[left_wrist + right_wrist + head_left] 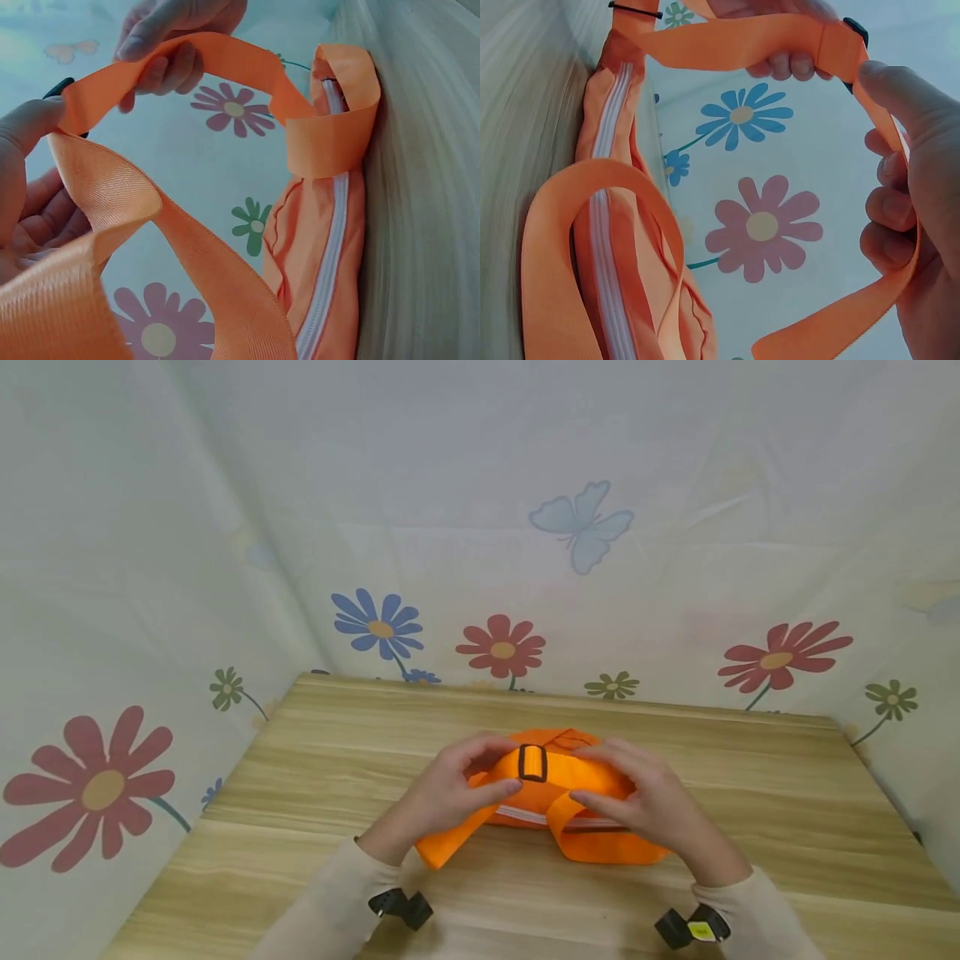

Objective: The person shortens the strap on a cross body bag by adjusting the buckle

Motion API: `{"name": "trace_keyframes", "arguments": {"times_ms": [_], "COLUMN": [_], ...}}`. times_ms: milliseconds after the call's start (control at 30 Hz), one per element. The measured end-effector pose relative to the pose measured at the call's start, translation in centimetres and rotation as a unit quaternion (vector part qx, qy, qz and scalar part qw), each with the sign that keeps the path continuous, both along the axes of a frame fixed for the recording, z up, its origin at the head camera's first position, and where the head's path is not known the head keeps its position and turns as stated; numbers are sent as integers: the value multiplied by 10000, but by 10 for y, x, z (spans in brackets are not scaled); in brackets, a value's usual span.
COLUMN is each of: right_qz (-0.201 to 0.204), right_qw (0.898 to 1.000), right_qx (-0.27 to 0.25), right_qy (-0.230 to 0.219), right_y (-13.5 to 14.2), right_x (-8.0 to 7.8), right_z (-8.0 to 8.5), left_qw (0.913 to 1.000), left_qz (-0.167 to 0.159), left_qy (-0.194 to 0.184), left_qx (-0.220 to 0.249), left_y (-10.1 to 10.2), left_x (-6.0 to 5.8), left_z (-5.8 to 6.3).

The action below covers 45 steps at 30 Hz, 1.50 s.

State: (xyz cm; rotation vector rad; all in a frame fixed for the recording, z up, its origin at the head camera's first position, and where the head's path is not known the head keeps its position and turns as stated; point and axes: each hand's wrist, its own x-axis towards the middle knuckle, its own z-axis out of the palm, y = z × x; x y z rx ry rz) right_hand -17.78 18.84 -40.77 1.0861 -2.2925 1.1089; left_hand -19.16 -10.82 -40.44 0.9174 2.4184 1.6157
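An orange fabric bag [341,225] with a white zipper [334,232] lies on the wooden table. Its wide orange strap [727,46] is lifted above it in a loop, with a black slide buckle [522,763] threaded on it. My left hand [450,789] pinches the strap right beside the buckle, thumb on the near side. To the right of the buckle, my right hand [660,793] holds the strap between thumb and curled fingers, as the right wrist view [937,180] shows. Loose strap hangs down in front of the bag.
The wooden table [345,727] reaches back to a white curtain [450,552] printed with flowers and a butterfly. Similar curtain stands at both sides. Black wrist cameras [401,907] sit on both sleeves.
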Motion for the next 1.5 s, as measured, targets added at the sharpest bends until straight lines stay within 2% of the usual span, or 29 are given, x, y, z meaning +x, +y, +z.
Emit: {"name": "trace_keyframes", "arguments": {"times_ms": [167,433,800,967,1167,1500], "right_qz": [26,-98,-128,3,61,11], "right_qw": [10000,9998,9977,9971,9961,9954], "right_qx": [-55,-123,-474,-648,-747,-778], "right_qy": [14,-119,-459,-402,-460,-560], "right_y": [-2,-4,-5,-8,-12,-16], "right_x": [1,2,4,4,5,5], "right_z": [-2,-3,-4,-5,-6,-5], "left_qw": [9998,9988,9943,9943,9932,9902], "left_qz": [-125,16,-407,-350,-343,-298], "left_qy": [-126,-374,-552,-542,-351,-442], "left_qx": [131,301,819,853,1051,1289], "left_y": [2,5,9,9,9,9], "left_x": [0,2,4,4,4,3], "left_z": [-3,-7,-7,-7,-7,-9]}}
